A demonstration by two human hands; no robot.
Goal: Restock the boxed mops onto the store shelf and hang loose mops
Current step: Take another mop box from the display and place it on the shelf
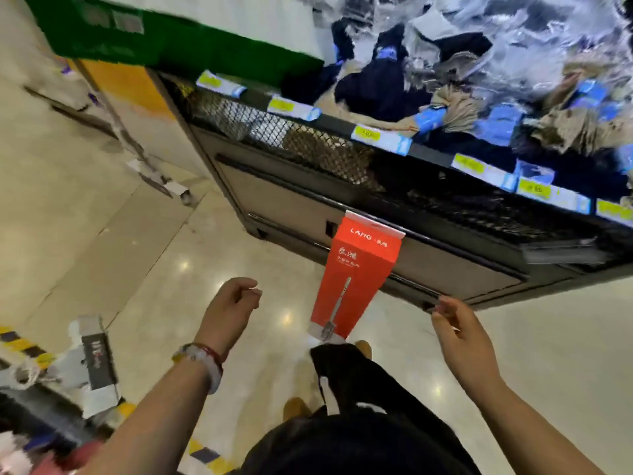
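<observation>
A tall red mop box (352,279) stands upright on the floor, its top leaning against the dark base of a display bin (394,234). My left hand (233,303) hovers to the left of the box with its fingers curled and nothing in them. On the other side, my right hand (455,323) is apart from the box, fingers loosely spread and empty. Neither hand touches the box. The view is blurred by motion.
The bin has a black mesh front, yellow price tags and a heap of packaged socks (462,80). A green box (171,39) lies at the top left. Grey and white boxes (92,365) sit on the floor at the lower left, beside yellow-black floor tape (20,341).
</observation>
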